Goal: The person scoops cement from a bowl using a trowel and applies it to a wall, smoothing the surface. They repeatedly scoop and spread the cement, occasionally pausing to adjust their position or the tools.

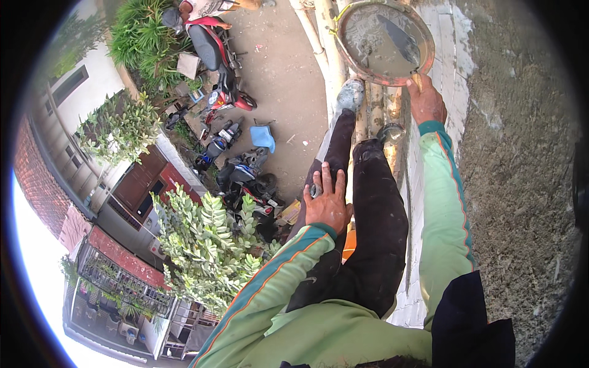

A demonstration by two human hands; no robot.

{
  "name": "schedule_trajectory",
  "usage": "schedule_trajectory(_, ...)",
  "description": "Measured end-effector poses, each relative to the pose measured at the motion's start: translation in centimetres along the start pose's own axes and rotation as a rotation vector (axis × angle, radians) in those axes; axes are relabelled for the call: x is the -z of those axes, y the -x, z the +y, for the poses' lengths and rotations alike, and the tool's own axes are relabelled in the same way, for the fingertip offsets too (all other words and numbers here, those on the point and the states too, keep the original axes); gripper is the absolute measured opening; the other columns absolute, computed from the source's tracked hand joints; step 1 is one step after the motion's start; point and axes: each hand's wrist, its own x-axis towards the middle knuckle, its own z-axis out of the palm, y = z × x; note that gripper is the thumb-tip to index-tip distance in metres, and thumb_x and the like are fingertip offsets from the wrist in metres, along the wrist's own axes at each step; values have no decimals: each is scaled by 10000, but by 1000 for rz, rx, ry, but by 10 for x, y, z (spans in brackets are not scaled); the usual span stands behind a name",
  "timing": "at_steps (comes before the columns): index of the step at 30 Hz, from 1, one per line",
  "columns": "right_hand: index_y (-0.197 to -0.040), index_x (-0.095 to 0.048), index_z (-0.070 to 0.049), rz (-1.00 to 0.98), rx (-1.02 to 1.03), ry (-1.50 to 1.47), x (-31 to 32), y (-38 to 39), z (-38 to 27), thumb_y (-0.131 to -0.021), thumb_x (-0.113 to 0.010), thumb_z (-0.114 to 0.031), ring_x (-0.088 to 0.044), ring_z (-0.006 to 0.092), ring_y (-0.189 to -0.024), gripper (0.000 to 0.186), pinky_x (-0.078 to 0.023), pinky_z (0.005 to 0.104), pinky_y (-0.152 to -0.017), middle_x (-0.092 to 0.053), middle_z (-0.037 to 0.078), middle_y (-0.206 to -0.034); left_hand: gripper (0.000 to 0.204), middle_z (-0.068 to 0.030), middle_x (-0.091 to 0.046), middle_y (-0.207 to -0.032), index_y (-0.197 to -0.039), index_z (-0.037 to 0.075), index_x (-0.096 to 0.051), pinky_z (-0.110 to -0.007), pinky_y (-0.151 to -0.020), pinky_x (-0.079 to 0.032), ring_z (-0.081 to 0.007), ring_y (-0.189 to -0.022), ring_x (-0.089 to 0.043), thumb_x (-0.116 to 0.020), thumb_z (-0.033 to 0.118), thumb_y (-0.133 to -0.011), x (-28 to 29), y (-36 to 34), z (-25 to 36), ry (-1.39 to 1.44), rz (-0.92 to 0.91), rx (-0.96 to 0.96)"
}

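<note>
My right hand (427, 104) is closed around the short handle of a trowel at the near rim of a round bucket (347, 60). The grey trowel blade (399, 38) lies across wet grey mortar (371, 38) inside it. My left hand (328, 199) rests on my left leg (338, 150) with its fingers spread, and it holds nothing. A ring shows on one of its fingers.
Bamboo poles (360, 113) run under my feet, high above the ground. A rough cement wall (521, 184) rises close on my right, beside a pale ledge (448, 55). Below left are parked motorcycles (224, 86), a blue chair (262, 138), a leafy tree (205, 239) and a person (205, 7).
</note>
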Motion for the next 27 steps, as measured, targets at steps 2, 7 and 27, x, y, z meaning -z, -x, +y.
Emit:
schedule_trajectory(2,-1242,-577,-111,-8,-41,50,12,10,29,-982,-505,-487,-628,442,-1121,463,-504,517,-916,-678,225,-1183,927,-197,-102,-1657,-1581,164,-256,-640,-1118,-300,-394,-1499,-226,-720,410,-817,2,0,-1,8,9,-4)
schedule_trajectory(7,-1027,-571,-51,-455,-312,-565,-15,-52,11,-1014,-509,-439,-594,264,-590,393,-516,468,-571,-596,99,-703,914,-169,-113,-1662,-1579,186,-268,-647,-1101,-325,-400,-1491,-243,-719,415,-817,-8,2,-5,8,19,-14)
schedule_trajectory(27,-1187,-591,6,-122,460,774,61,-121,-77,-959,-521,-164,-710,368,-971,293,-594,470,-809,-717,187,-1056,882,-160,-163,-1656,-1568,199,-298,-633,-1079,-357,-379,-1481,-283,-703,428,-819,-23,4,-11,58,29,-1)
